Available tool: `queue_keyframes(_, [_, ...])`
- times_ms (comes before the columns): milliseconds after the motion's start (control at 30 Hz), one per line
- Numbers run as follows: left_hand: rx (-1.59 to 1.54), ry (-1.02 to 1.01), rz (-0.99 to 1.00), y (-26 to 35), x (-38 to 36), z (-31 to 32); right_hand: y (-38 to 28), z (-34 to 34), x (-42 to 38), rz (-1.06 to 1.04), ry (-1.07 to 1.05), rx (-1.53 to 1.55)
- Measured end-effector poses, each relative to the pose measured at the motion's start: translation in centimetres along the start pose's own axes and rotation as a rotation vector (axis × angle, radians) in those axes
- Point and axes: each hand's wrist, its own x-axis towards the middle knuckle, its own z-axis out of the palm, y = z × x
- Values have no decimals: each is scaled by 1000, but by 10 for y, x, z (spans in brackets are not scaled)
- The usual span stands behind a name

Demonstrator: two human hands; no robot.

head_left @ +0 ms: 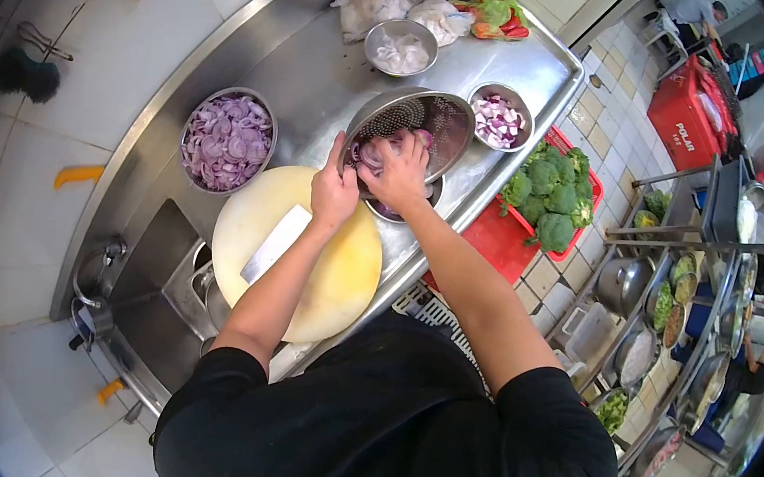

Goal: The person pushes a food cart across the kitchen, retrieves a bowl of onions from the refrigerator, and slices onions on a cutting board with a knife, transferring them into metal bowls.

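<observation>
My left hand (335,196) grips the near-left rim of a tilted metal colander (449,118). Inside the colander, the fingers of my right hand (398,172) curl over pieces of red onion (371,156). Beneath it is a metal bowl (435,191), mostly hidden, with some purple onion showing. A cleaver (276,243) lies on the round, yellowed cutting board (339,276), partly behind my left forearm. Left of the board stands a bowl of sliced red onion (227,141). Chopped red onion (498,121) fills a smaller bowl right of the colander.
At the counter's far end are plastic bags (378,0), a small metal bowl (402,47) and bagged vegetables (495,14). A sink (151,258) lies to the left. On the right, broccoli (554,198) sits in a red crate, near shelves (687,238) of food containers. Other people are farther back.
</observation>
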Motion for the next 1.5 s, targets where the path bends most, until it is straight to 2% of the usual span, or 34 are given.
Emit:
queue_keyframes(100, [64,-31,41,6,2,-4,-13,-9,4,-165,164,27])
queue_keyframes(200, [146,-91,83,14,6,-12,0,3,8,-160,-51,61])
queue_keyframes(233, [166,-105,96,16,8,-15,4,0,7,-139,-81,-22])
queue_keyframes(333, [230,-136,151,28,11,-23,8,-10,2,-68,-81,-177])
queue_keyframes(367, [252,-146,170,30,11,-26,7,-12,0,-76,11,-258])
queue_keyframes(467, [283,-102,301,32,10,-23,14,-10,-2,114,-49,-297])
queue_keyframes(500, [308,-101,309,33,10,-23,13,-18,1,208,-245,-278])
queue_keyframes(800, [353,72,528,39,17,-33,17,-17,-22,52,-345,-269])
queue_keyframes(867, [293,153,549,44,26,-39,11,-29,-25,32,-302,-158])
queue_keyframes(900, [253,133,495,47,27,-43,8,-36,-24,22,-283,-103])
queue_keyframes(1000, [134,86,310,56,22,-58,-16,-51,-11,-186,63,-71])
queue_keyframes(1067, [62,62,180,61,14,-70,-16,-61,-5,-199,-108,-8])
queue_keyframes(1100, [69,107,100,58,12,-86,-10,-64,-6,-252,-128,14])
queue_keyframes(1133, [100,248,222,41,17,-104,-3,-67,-9,-302,-144,33])
queue_keyframes(1200, [57,372,19,19,9,-158,14,-72,-27,-206,11,88])
queue_keyframes(1267, [-213,547,-388,-39,-4,-221,52,-57,-51,102,109,-17])
queue_keyframes(1300, [-370,705,-459,-46,-18,-249,78,-36,-63,251,9,37])
queue_keyframes(1333, [-383,771,-345,-54,-37,-270,104,-13,-75,404,-88,90])
queue_keyframes(1367, [-427,835,-374,-87,-59,-288,117,-3,-82,562,-182,141])
queue_keyframes(1400, [-499,934,-562,-117,-82,-302,112,-6,-81,707,-275,291])
queue_keyframes(1433, [-660,993,-608,-168,-111,-312,101,-11,-78,849,-366,442])
queue_keyframes(1467, [-806,953,-614,-182,-142,-312,94,-14,-74,984,-464,594])
queue_keyframes(1500, [-745,979,-749,-227,-184,-318,98,-8,-77,1011,-464,687])
